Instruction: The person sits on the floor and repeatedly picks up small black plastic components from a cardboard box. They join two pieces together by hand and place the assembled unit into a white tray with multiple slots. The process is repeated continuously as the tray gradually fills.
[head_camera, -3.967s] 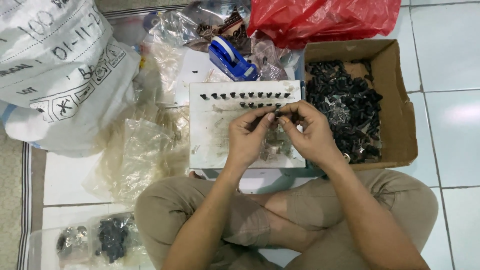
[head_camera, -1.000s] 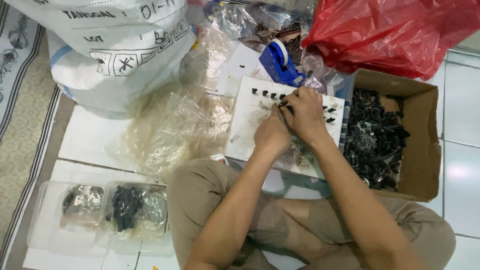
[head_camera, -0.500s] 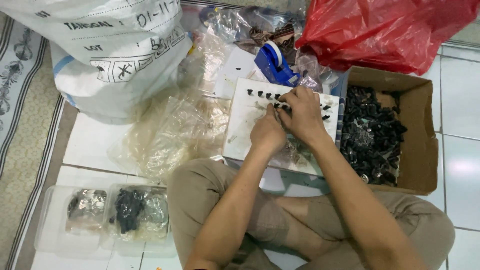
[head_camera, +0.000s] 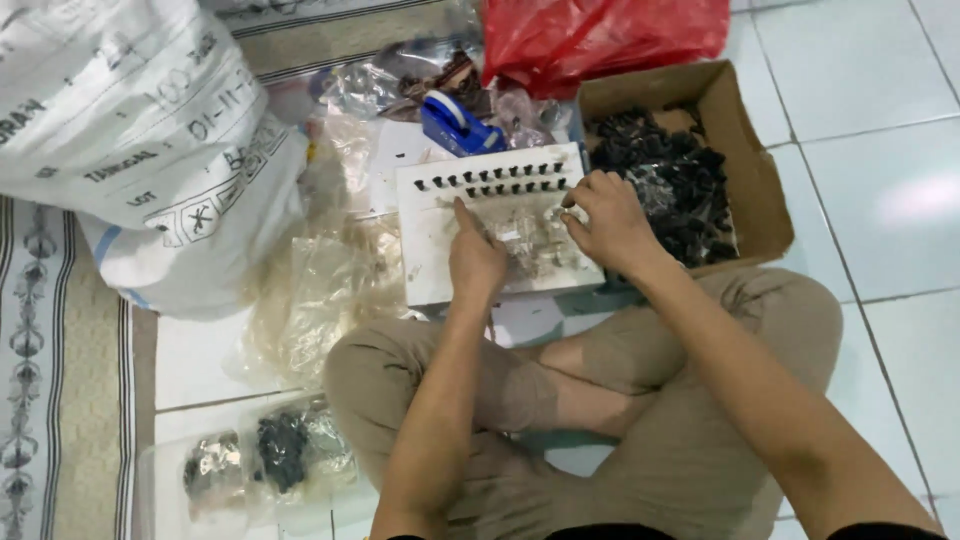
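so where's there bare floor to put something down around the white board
Bare tile lies right of the cardboard box, and a smaller patch between the white sack and the left knee. Above the white board it is crowded: tape dispenser, clear bags, red bag.

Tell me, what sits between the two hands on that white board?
In the head view, a crumpled clear plastic bag lies on the white board between left hand and right hand.

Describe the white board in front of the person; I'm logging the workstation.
The white board is a flat, scuffed rectangular panel lying between the knees and the cardboard box. Two rows of small black pieces stand along its far edge. Left hand rests on it; right hand touches its right end.
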